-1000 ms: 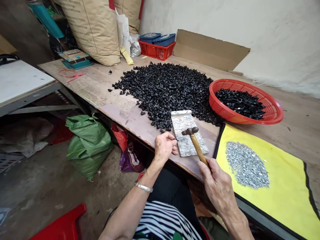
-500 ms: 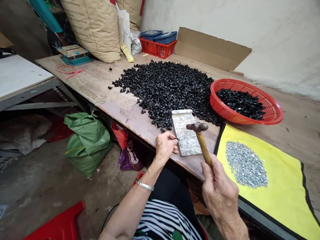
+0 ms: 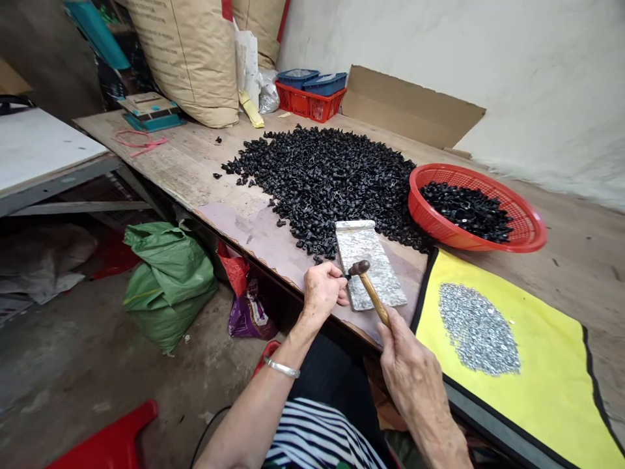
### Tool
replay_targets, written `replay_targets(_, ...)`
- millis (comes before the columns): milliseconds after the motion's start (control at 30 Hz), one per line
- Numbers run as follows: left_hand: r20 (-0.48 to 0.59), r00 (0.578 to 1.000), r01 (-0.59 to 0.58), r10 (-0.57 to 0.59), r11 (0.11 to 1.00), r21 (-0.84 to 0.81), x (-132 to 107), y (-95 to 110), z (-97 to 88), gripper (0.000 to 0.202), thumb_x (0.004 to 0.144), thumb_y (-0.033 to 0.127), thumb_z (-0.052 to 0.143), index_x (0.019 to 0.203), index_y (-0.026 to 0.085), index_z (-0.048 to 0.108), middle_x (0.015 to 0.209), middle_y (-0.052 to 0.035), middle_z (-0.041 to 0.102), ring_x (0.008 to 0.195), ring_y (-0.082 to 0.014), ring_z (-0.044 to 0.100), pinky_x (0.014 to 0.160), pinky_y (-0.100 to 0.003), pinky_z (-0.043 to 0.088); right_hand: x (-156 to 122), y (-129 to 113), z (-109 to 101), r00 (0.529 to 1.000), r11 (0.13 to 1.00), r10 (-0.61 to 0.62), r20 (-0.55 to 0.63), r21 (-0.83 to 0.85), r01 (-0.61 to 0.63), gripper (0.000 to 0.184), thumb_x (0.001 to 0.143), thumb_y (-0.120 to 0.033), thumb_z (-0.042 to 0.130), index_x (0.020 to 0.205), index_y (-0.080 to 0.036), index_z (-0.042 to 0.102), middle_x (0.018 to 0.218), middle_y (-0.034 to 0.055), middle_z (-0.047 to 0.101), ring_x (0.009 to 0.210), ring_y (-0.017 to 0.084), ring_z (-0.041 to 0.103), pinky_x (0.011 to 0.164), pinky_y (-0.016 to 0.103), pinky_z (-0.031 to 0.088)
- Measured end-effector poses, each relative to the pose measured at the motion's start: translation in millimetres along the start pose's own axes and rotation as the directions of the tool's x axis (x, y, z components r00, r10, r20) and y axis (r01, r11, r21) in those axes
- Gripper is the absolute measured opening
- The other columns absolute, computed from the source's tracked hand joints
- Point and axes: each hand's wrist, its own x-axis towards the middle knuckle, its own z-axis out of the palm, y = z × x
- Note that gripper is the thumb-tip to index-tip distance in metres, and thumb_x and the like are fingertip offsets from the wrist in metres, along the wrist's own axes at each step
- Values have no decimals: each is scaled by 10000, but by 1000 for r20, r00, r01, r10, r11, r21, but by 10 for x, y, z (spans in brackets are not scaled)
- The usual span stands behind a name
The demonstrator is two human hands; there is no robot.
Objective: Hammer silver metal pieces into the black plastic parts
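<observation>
My left hand [image 3: 322, 290] pinches a small black piece [image 3: 346, 277] at the near left edge of a scuffed metal plate [image 3: 367, 257] lying on the wooden table [image 3: 195, 163]. My right hand [image 3: 409, 368] grips the wooden handle of a small hammer [image 3: 370, 289]. Its dark head rests down on the plate, right beside the pinched piece. A wide heap of black plastic parts [image 3: 327, 176] spreads just beyond the plate.
A red basket [image 3: 517, 244] with more black parts stands at the right. A yellow cloth [image 3: 551, 378] carries a pile of small silver pieces [image 3: 476, 329]. Sacks, a red crate [image 3: 307, 104] and cardboard line the back. Green bags [image 3: 166, 277] lie on the floor.
The hammer head was lifted half a second ago and has now come down onto the plate beside the pinched piece. My left hand has stayed in place.
</observation>
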Motion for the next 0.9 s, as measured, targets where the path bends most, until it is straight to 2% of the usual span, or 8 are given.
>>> replay_targets(167, 1, 1000, -12, 12, 1000, 22, -10, -16, 0, 88, 584, 75, 543, 581, 141, 486, 353, 70, 441, 307, -93, 464, 301, -229, 471, 85, 102, -72, 956, 899, 291, 37, 330, -287, 464, 803, -453, 457, 1119, -147, 607, 758, 95, 657, 622, 196, 612, 546, 286, 470)
replay_targets(333, -5, 1000, -25, 25, 996, 81, -22, -10, 0, 75, 585, 82, 542, 621, 144, 521, 386, 73, 453, 322, -91, 479, 300, -208, 462, 136, 143, 8, 738, 300, 445, 508, 691, -657, 598, 711, -444, 589, 1241, -192, 476, 560, -48, 485, 396, 88, 407, 314, 192, 318)
replay_targets(400, -9, 1000, -22, 23, 995, 102, -30, 6, -1, 90, 583, 81, 543, 650, 142, 548, 400, 70, 466, 326, -94, 483, 304, -210, 464, 148, 126, 50, 711, 176, 427, 558, 721, -671, 696, 689, -415, 608, 1316, -207, 388, 560, -67, 472, 379, 78, 374, 300, 188, 316)
replay_targets(467, -14, 1000, -18, 20, 993, 119, -38, 22, -1, 95, 584, 86, 546, 661, 138, 565, 411, 64, 478, 332, -95, 489, 306, -207, 462, 155, 121, 67, 725, 251, 415, 550, 697, -672, 716, 718, -417, 566, 1362, -221, 323, 560, -67, 484, 377, 92, 403, 316, 211, 359)
replay_targets(600, -14, 1000, -24, 26, 994, 109, -46, 25, -1, 46, 584, 104, 557, 611, 139, 544, 398, 64, 458, 338, -90, 480, 315, -204, 461, 171, 143, 4, 841, 787, 359, 404, 353, -506, 513, 815, -368, 430, 1290, -174, 436, 563, -7, 554, 451, 143, 521, 429, 251, 403)
replay_targets(667, -18, 999, -43, 45, 995, 87, -47, 9, -1, 54, 581, 114, 567, 592, 144, 524, 385, 75, 431, 332, -80, 455, 328, -215, 474, 214, 130, -67, 906, 938, 301, 298, 79, -338, 384, 810, -334, 466, 1136, -158, 564, 544, 28, 564, 494, 168, 545, 460, 256, 357)
replay_targets(800, 8, 994, -111, 110, 992, 59, -41, -32, -18, 77, 594, 142, 587, 594, 152, 510, 400, 73, 439, 341, -77, 453, 348, -217, 479, 467, 45, -120, 987, 942, 72, 143, -335, -20, 220, 841, -328, 473, 789, -178, 625, 597, 55, 598, 507, 163, 546, 443, 250, 245)
replay_targets(900, 55, 988, -145, 144, 989, 10, -38, -43, -60, 86, 613, 163, 591, 608, 153, 506, 441, 66, 457, 371, -75, 471, 379, -219, 492, 745, 2, 31, 985, 964, -137, 104, -216, 157, 195, 859, -227, 443, 868, -190, 634, 812, 53, 647, 623, 139, 568, 516, 245, 312)
